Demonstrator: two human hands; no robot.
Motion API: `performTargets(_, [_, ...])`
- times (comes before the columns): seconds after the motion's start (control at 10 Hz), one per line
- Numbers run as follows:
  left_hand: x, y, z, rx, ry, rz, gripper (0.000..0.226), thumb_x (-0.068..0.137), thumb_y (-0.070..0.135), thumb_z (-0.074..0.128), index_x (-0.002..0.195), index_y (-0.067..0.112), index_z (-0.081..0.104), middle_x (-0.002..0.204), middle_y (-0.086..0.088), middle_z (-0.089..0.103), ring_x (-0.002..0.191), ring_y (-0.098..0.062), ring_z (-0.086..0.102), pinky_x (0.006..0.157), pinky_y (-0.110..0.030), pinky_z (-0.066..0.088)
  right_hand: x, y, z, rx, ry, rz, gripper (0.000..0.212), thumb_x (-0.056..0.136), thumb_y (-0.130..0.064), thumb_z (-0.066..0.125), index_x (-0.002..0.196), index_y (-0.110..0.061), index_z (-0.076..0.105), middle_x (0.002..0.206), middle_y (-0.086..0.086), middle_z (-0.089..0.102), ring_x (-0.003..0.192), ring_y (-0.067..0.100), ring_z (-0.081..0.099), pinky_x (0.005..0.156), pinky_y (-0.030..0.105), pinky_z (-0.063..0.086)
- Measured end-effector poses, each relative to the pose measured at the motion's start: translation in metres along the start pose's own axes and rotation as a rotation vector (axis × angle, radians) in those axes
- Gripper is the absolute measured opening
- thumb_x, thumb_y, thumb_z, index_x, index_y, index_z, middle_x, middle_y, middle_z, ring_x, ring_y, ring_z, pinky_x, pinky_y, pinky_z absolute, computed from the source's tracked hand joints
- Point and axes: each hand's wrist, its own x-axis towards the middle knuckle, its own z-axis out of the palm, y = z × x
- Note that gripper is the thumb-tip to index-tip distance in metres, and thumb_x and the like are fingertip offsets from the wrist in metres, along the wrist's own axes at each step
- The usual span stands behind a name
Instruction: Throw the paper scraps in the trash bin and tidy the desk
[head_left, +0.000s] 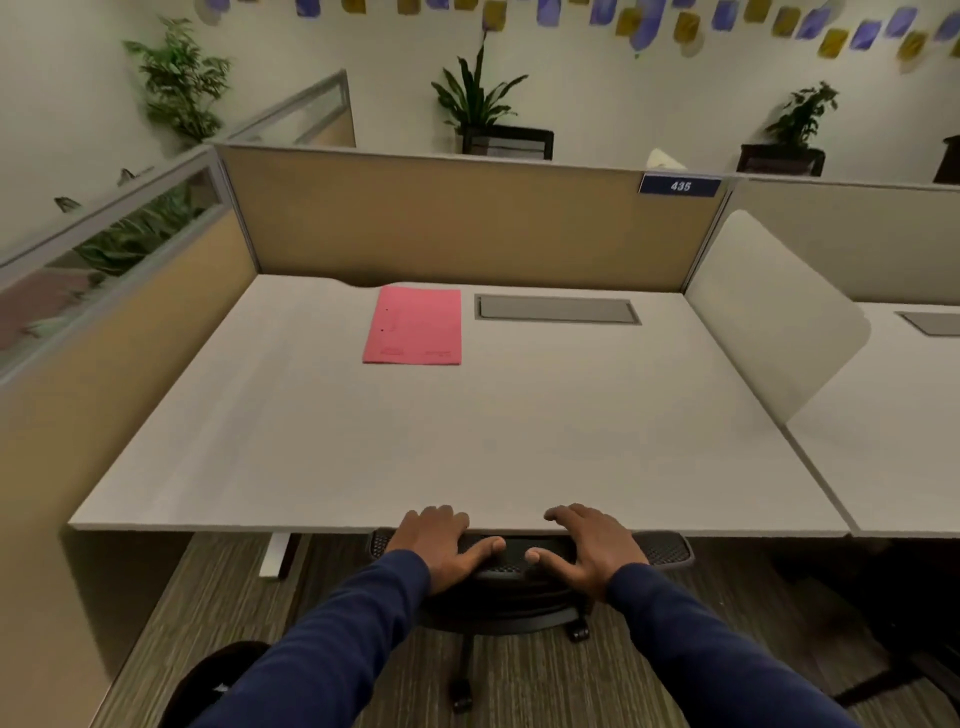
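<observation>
Presently, left to right — my left hand (441, 545) rests on the black chair's top edge (506, 564), fingers curled over it under the desk (467, 441) lip; my right hand (587, 548) grips the same edge beside it. Best practice, I judge: push evenly with both, so the chair rolls straight under. Pink folder (413, 326) — lies flat toward 12 o'clock, just left of the grey cable hatch (557, 309), long axis running 12-to-6. No paper scraps on view; a dark round shape (208, 680) at 7 o'clock may be the bin.
</observation>
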Motion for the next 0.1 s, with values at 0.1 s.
performTargets(0.1, [0.0162, 0.0065, -0.0214, 0.034, 0.043, -0.050, 0.092, 0.086, 0.083, 0.016, 0.146, 0.019, 0.042, 0.151, -0.010, 0.043, 0.140, -0.031, 0.037, 0.114, -0.042, 0.028, 0.0193, -0.0004, -0.0192, -0.046, 0.102, 0.018, 0.087, 0.086, -0.083, 0.024, 0.149, -0.025, 0.040, 0.150, 0.002, 0.048, 0.135, 0.023, 0.045, 0.112, 0.038, 0.035])
